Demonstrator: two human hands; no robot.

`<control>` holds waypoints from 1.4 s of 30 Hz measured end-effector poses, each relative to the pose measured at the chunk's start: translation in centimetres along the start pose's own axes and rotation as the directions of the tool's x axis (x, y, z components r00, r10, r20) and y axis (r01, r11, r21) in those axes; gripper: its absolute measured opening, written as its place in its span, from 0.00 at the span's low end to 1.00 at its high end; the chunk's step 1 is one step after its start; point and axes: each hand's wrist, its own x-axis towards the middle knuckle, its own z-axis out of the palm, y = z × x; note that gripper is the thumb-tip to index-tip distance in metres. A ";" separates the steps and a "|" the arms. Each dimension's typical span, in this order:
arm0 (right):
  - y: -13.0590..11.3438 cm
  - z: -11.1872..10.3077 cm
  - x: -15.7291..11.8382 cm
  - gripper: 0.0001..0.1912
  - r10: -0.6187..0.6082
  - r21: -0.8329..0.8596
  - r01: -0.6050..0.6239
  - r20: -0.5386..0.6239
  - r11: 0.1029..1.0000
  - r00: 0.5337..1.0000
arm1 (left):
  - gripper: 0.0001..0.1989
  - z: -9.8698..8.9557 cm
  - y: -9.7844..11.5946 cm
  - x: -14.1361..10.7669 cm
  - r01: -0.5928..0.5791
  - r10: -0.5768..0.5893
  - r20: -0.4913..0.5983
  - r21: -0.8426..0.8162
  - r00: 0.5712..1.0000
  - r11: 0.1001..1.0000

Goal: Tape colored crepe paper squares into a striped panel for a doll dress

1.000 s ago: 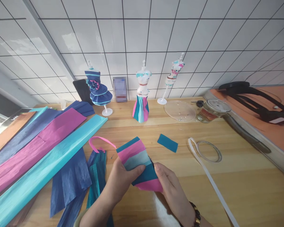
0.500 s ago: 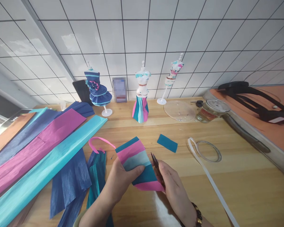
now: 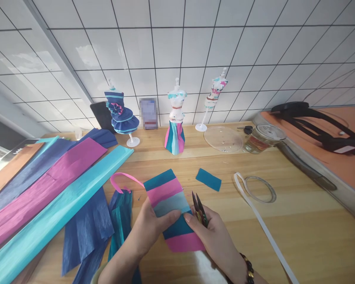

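Note:
A striped piece of crepe paper [image 3: 169, 197], banded in teal, pink and pale blue, is held slanting above the table. My left hand [image 3: 154, 223] grips its left side, the thumb lying across the front. With its thumb on the right edge of the paper, my right hand [image 3: 210, 232] also keeps small dark-bladed thread snips [image 3: 199, 209] in its fingers. The blades point up and stand slightly apart, beside the paper. A cut teal crepe paper piece [image 3: 208, 180] lies beyond the snips. The fingers behind the paper are hidden.
Three small dress forms [image 3: 176, 114] stand along the tiled wall, near a phone [image 3: 148, 113]. Crepe paper sheets [image 3: 77, 185] cover the left side. On the right are white tape [image 3: 263, 225], a clear ring [image 3: 260, 189], a clear disc [image 3: 223, 139] and a lidded jar [image 3: 263, 138].
My right thumb has moved left onto the crepe paper's edge. The snips have tilted, and their blades now show apart. The paper's lower pink band lies flatter and more visible.

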 end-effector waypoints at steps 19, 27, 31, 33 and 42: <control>0.0 0.2 -0.6 0.25 0.148 0.041 -0.147 -0.029 0.988 0.989 | 0.13 -0.8 -0.7 0.6 0.107 -0.108 0.011 -0.261 0.994 0.959; -0.1 0.1 -0.6 0.28 0.008 -0.126 -0.016 -0.065 0.992 0.998 | 0.13 -0.6 -0.8 0.4 0.091 -0.097 -0.034 -0.154 0.995 0.984; -0.1 0.1 -0.7 0.30 0.037 -0.108 -0.047 -0.088 0.993 0.995 | 0.13 -0.4 -0.8 0.2 0.066 -0.066 0.003 -0.090 0.998 0.994; 0.1 0.2 -0.7 0.29 0.047 -0.117 -0.059 -0.101 0.991 0.994 | 0.13 -0.2 -0.7 0.1 0.061 -0.061 -0.005 -0.055 0.998 0.997; -0.5 0.3 -0.6 0.23 -0.003 -0.122 -0.005 -0.063 0.992 0.998 | 0.15 -0.2 -0.7 0.1 0.054 -0.054 -0.054 -0.005 0.997 0.999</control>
